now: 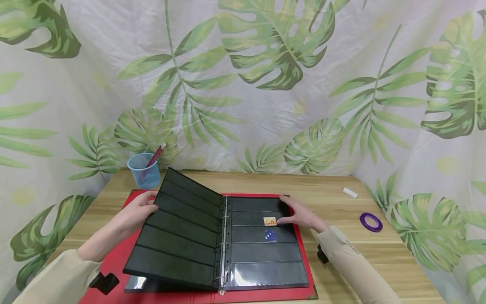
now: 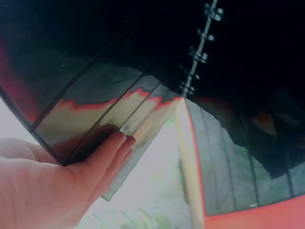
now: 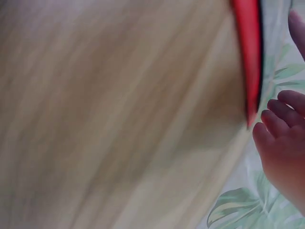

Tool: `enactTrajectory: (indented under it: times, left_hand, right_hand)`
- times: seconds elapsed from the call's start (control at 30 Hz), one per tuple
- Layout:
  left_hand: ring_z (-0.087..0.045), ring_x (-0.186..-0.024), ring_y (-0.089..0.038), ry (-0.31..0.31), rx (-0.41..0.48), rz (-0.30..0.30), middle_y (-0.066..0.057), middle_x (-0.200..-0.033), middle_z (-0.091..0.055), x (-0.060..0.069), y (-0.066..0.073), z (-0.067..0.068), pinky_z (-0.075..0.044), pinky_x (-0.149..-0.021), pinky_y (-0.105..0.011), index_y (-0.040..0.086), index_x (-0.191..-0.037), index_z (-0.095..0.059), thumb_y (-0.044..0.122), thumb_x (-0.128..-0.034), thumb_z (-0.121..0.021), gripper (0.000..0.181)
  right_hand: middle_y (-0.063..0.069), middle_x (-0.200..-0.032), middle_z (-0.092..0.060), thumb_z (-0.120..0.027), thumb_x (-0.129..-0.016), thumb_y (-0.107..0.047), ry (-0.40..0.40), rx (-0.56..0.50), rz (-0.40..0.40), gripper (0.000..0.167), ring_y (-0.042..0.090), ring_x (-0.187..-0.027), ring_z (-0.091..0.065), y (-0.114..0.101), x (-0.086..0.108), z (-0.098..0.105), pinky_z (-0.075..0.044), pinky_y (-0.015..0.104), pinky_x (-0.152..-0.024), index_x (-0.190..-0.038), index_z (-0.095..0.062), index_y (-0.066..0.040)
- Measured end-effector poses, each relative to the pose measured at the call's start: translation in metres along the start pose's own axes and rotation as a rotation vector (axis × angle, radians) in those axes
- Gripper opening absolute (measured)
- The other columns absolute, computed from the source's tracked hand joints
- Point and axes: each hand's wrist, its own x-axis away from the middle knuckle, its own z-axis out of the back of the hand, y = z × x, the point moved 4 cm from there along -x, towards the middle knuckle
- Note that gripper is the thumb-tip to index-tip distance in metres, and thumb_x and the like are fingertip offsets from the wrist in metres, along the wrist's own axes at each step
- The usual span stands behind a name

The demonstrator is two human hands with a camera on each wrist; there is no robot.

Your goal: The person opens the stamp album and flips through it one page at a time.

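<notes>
Black album page [image 1: 178, 236] is slanting upward, its long axis following the ring spine [image 1: 224, 245]. The left hand [image 1: 133, 213] is the nearer one, pinching its outer edge, so the spine is lying to the right of this hand. Across it, the right hand [image 1: 301, 214] is resting with thumb and fingers spread at the flat page [image 1: 262, 253], the thumb being just beside the orange stamp [image 1: 270, 221].

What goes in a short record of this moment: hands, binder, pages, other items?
Left hand: pinches raised black page
Right hand: at right page, thumb beside orange slip
Binder: red, open, metal rings
Right-page slips: orange; blue slip one row nearer
Back left: blue cup holding red pencil-like item
Right side: white block, purple ring
</notes>
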Motion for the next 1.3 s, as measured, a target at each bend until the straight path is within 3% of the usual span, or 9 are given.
enactTrajectory:
  times: [0.27, 0.5, 0.63, 0.7, 0.77, 0.97, 1.17, 1.3]
  left_hand:
    - [-0.071, -0.088, -0.012, 0.036, 0.003, 0.036, -0.002, -0.112, -0.064, 0.000, -0.033, 0.015, -0.059, -0.078, -0.034, -0.018, -0.146, -0.007, 0.000, -0.1010, -0.030, 0.054]
    - [-0.067, -0.074, -0.007, 0.131, -0.023, 0.090, 0.004, -0.094, -0.064, -0.001, -0.068, 0.021, -0.057, -0.070, -0.029, -0.019, -0.144, -0.011, -0.001, -0.0977, -0.035, 0.055]
    - [-0.068, -0.078, -0.010, 0.191, -0.104, 0.140, -0.020, -0.105, -0.065, -0.002, -0.084, 0.023, -0.059, -0.072, -0.031, -0.020, -0.145, -0.012, 0.002, -0.0993, -0.042, 0.059]
    - [-0.068, -0.087, -0.014, 0.221, -0.175, 0.162, -0.033, -0.122, -0.057, -0.003, -0.089, 0.024, -0.059, -0.077, -0.034, -0.020, -0.146, -0.013, 0.005, -0.0995, -0.047, 0.062]
    - [-0.066, -0.096, -0.021, 0.253, -0.261, 0.168, -0.039, -0.132, -0.048, -0.004, -0.092, 0.025, -0.058, -0.081, -0.036, -0.020, -0.146, -0.017, 0.007, -0.0981, -0.052, 0.065]
    - [-0.061, -0.103, -0.041, 0.359, -0.542, 0.084, -0.039, -0.123, -0.055, -0.004, -0.095, 0.023, -0.057, -0.082, -0.043, -0.020, -0.139, -0.032, 0.011, -0.0850, -0.072, 0.073]
    - [-0.056, -0.106, -0.052, 0.419, -0.779, -0.075, -0.041, -0.120, -0.053, -0.006, -0.093, 0.011, -0.052, -0.087, -0.058, -0.023, -0.131, -0.041, 0.011, -0.0747, -0.081, 0.077]
    - [-0.046, -0.117, -0.060, 0.438, -0.920, -0.172, -0.042, -0.129, -0.047, -0.007, -0.097, 0.001, -0.046, -0.092, -0.067, -0.021, -0.132, -0.045, 0.015, -0.0737, -0.084, 0.079]
  right_hand:
    - [0.024, -0.159, -0.031, -0.079, -0.081, -0.043, -0.031, 0.084, 0.012, 0.096, 0.043, -0.148, -0.029, 0.012, 0.001, -0.007, -0.028, 0.058, -0.119, -0.152, -0.033, 0.004]
    - [0.023, -0.161, -0.030, -0.078, -0.082, -0.046, -0.038, 0.087, 0.004, 0.097, 0.043, -0.149, -0.029, 0.015, 0.002, -0.007, -0.028, 0.060, -0.118, -0.153, -0.032, 0.002]
    - [0.022, -0.161, -0.029, -0.077, -0.082, -0.047, -0.045, 0.088, -0.007, 0.097, 0.042, -0.149, -0.029, 0.015, 0.003, -0.007, -0.029, 0.059, -0.118, -0.153, -0.032, 0.001]
    - [0.020, -0.162, -0.029, -0.077, -0.082, -0.048, -0.048, 0.087, -0.014, 0.097, 0.041, -0.149, -0.029, 0.015, 0.003, -0.007, -0.029, 0.058, -0.118, -0.154, -0.031, -0.001]
    - [0.019, -0.162, -0.028, -0.077, -0.082, -0.049, -0.051, 0.088, -0.019, 0.098, 0.039, -0.150, -0.028, 0.015, 0.003, -0.007, -0.030, 0.057, -0.118, -0.154, -0.031, -0.002]
    - [0.019, -0.163, -0.027, -0.077, -0.081, -0.050, -0.059, 0.084, -0.026, 0.098, 0.039, -0.150, -0.028, 0.012, 0.004, -0.006, -0.030, 0.057, -0.118, -0.155, -0.031, -0.003]
    - [0.020, -0.163, -0.027, -0.077, -0.082, -0.048, -0.065, 0.081, -0.027, 0.097, 0.040, -0.150, -0.027, 0.010, 0.003, -0.004, -0.029, 0.058, -0.118, -0.154, -0.031, -0.002]
    - [0.018, -0.163, -0.026, -0.076, -0.082, -0.049, -0.071, 0.096, -0.030, 0.097, 0.039, -0.150, -0.027, 0.010, 0.002, -0.005, -0.029, 0.058, -0.118, -0.154, -0.031, -0.003]
